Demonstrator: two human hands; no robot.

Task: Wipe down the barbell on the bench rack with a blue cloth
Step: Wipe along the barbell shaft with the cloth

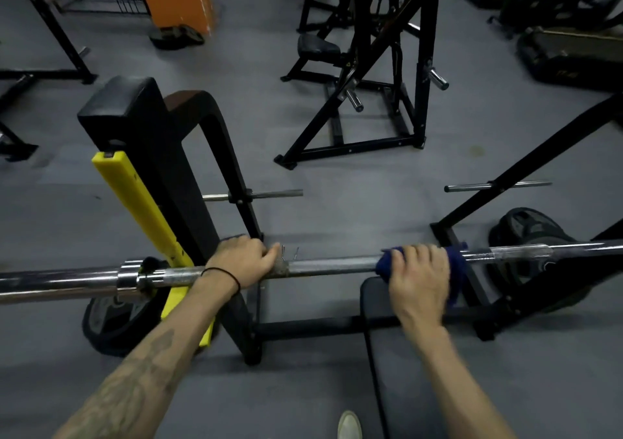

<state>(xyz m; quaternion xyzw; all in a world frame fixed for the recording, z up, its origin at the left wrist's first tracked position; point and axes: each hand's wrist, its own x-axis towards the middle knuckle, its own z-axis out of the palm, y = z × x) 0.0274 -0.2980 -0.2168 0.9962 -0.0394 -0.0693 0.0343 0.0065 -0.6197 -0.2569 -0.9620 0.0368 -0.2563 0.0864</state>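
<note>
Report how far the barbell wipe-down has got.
Done: nothing shows as finished; the frame cannot tell wiped steel from unwiped. In hand: the right hand grips the blue cloth wrapped round the barbell, while the left hand holds the bar near the yellow rack guard. Left: probably the remaining shaft and both sleeves.

the gym is dim, lit evenly from overhead, with a cool grey cast. the floor carries only soft, faint shadows under the rack. bright streaks of glare run along the bar, strongest on its chrome sleeve at the left. the wide lens bends straight lines: the bar bows and the rack uprights lean outward toward the edges. the picture is soft overall; the right hand and cloth are smeared by motion, and the far machines and corners blur into dark shapes.
</note>
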